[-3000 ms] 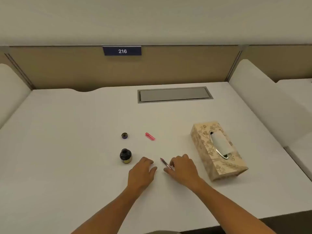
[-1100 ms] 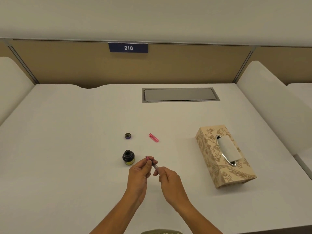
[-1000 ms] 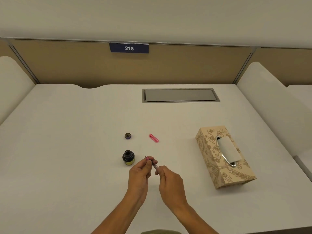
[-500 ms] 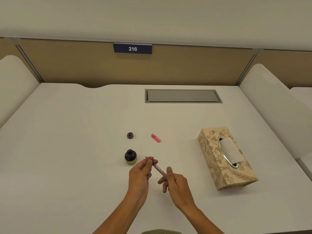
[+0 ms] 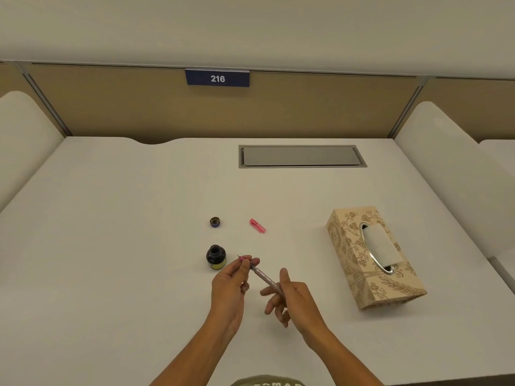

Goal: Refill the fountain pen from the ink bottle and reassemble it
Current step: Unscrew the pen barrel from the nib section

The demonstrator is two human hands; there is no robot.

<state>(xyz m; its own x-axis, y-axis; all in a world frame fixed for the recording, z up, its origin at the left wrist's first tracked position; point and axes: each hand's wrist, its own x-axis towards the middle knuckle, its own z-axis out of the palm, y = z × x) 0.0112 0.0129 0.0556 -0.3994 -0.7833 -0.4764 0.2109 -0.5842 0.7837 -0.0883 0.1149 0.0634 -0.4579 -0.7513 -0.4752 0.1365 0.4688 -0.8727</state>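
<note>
Now the fountain pen (image 5: 261, 274) hangs just beside the open ink bottle (image 5: 216, 257), left hand (image 5: 229, 285) pinching its nib end, right hand (image 5: 289, 298) gripping the barrel. Unscrewing seems underway; next, separate the halves steadily.

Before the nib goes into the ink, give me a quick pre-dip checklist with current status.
1. Ink bottle uncapped, upright: ok.
2. Bottle cap set aside, clear of the path: ok.
3. Left hand pinches the pen near the nib, beside the bottle: ok.
4. Right hand holds the pen's rear end: ok.
5. Pink pen cap off, on the desk: ok.
6. Ink level: cannot tell.
</note>
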